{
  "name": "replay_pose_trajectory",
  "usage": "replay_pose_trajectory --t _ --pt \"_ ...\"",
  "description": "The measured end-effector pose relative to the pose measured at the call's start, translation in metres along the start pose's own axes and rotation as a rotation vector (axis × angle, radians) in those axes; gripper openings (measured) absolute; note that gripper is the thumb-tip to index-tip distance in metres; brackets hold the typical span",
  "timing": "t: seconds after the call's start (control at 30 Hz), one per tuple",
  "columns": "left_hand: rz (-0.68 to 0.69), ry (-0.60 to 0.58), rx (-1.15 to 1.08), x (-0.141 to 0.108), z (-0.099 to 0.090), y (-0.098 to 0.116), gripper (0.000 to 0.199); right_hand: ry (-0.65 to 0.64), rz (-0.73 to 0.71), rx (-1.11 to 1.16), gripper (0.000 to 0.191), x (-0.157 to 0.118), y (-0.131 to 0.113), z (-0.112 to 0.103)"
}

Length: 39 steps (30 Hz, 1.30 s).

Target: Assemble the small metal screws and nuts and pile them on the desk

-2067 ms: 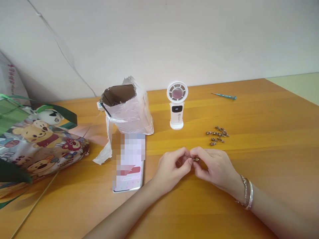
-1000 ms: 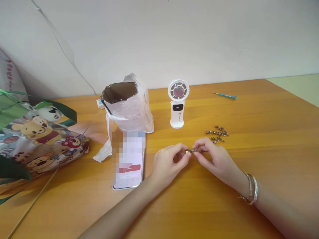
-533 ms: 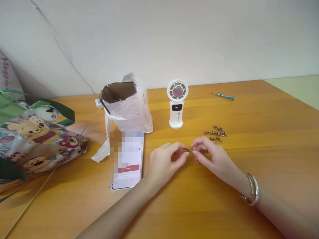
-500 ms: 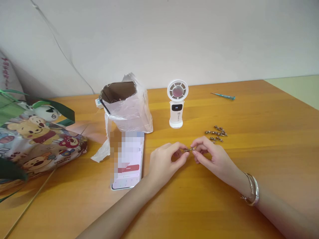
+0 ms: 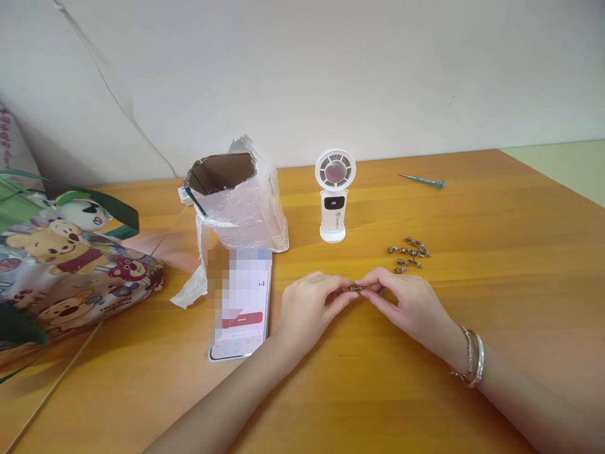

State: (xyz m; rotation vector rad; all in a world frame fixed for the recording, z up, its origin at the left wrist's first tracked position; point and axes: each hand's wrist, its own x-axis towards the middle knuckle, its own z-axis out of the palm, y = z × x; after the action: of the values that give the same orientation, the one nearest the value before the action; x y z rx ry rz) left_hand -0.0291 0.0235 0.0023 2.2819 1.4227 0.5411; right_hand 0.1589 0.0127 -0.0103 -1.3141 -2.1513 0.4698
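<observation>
Left hand and right hand together, fingertips clamped on one small brass-coloured metal fitting, held just above orange wooden worktop. Loose heap of like fittings, roughly twelve, exact count unclear, far right. One slim teal screwdriver, farther right. One white handheld fan, far centre.
</observation>
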Motion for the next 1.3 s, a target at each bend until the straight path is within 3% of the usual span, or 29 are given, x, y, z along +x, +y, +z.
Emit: replay_pose_trajectory --t 0.33,0.53,0.9,1.1,1.2,1.3 --pt "0.01 0.057 0.03 0.001 0.0 -0.002 0.021 0.133 -0.094 -0.162 0.01 0.002 -0.004 0.001" --pt "0.121 0.066 0.129 0.0 0.003 -0.004 0.019 0.132 -0.178 -0.315 0.019 0.001 -0.003 0.003" --pt "0.069 0.08 0.1 0.002 -0.004 -0.002 0.019 0.005 0.038 -0.132 0.009 0.007 0.002 -0.009" --pt "0.103 0.029 0.055 0.004 -0.004 -0.001 0.018 0.133 0.227 -0.047 0.013 0.013 0.033 -0.047" --pt "0.155 0.01 0.081 0.003 -0.004 0.001 0.017 0.195 0.268 -0.31 0.014 0.011 0.058 -0.062" --pt "0.22 -0.002 0.099 0.002 -0.004 0.002 0.016 0.234 0.285 -0.403 0.015 0.009 0.076 -0.065"
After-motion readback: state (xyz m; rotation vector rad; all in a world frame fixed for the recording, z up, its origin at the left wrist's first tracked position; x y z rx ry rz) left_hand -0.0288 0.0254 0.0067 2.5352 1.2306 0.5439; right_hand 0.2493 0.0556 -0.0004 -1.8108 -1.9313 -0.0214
